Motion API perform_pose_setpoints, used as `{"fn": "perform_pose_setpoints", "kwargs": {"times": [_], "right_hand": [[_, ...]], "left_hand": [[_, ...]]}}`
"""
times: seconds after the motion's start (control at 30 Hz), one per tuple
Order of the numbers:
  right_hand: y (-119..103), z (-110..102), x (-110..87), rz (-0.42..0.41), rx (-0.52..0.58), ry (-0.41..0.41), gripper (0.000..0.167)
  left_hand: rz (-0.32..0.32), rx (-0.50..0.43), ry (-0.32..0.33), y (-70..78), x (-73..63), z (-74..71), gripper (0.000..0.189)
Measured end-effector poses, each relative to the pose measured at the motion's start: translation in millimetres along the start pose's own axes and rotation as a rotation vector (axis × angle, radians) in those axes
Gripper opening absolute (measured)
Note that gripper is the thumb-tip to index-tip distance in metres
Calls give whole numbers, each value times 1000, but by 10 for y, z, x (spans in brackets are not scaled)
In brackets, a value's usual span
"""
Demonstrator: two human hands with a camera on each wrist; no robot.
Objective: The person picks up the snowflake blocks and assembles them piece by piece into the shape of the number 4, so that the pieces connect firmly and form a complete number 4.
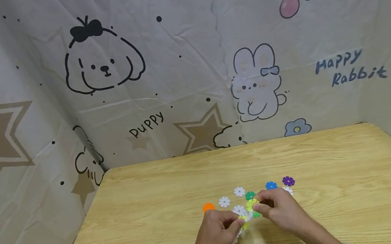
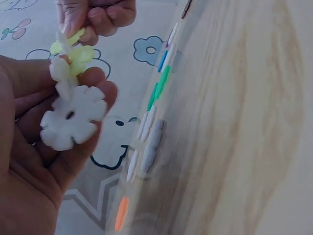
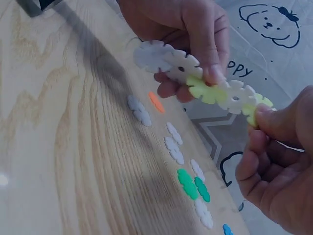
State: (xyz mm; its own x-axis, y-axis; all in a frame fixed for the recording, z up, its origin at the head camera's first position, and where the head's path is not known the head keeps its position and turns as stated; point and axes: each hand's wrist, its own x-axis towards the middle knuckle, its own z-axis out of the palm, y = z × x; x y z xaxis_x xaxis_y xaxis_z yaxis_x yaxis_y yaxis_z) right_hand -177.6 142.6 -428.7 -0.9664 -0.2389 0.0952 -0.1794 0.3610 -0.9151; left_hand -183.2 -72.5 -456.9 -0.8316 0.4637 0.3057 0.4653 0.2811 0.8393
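Note:
Both hands hold a chain of interlocking snowflake discs, white and yellow, slotted edge to edge above the table. My left hand (image 1: 215,233) pinches a yellow snowflake disc (image 3: 208,92) in the middle of the chain between thumb and fingers. At the other end, the thumb and fingers of my right hand (image 1: 283,210) pinch another yellow snowflake disc (image 1: 252,205). Between these two sits a white disc (image 3: 236,98). Further white discs trail from the left hand's side, and the left wrist view shows one white end disc (image 2: 73,117) in front of the left fingers.
Loose discs lie flat on the wooden table (image 1: 146,196) beyond the hands: orange (image 1: 208,207), blue (image 1: 271,186), purple (image 1: 288,181), green (image 1: 250,195) and several white or grey ones. A printed cloth (image 1: 179,76) hangs behind the table's far edge.

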Motion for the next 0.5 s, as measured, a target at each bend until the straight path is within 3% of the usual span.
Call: {"fn": "perform_pose_setpoints", "kwargs": {"times": [0.27, 0.5], "right_hand": [[40, 7, -13, -5, 66, -58, 10], [23, 28, -3, -30, 35, -95, 12]], "left_hand": [[10, -41, -6, -51, -13, -42, 16], [-26, 17, 43, -60, 22, -55, 21]]}}
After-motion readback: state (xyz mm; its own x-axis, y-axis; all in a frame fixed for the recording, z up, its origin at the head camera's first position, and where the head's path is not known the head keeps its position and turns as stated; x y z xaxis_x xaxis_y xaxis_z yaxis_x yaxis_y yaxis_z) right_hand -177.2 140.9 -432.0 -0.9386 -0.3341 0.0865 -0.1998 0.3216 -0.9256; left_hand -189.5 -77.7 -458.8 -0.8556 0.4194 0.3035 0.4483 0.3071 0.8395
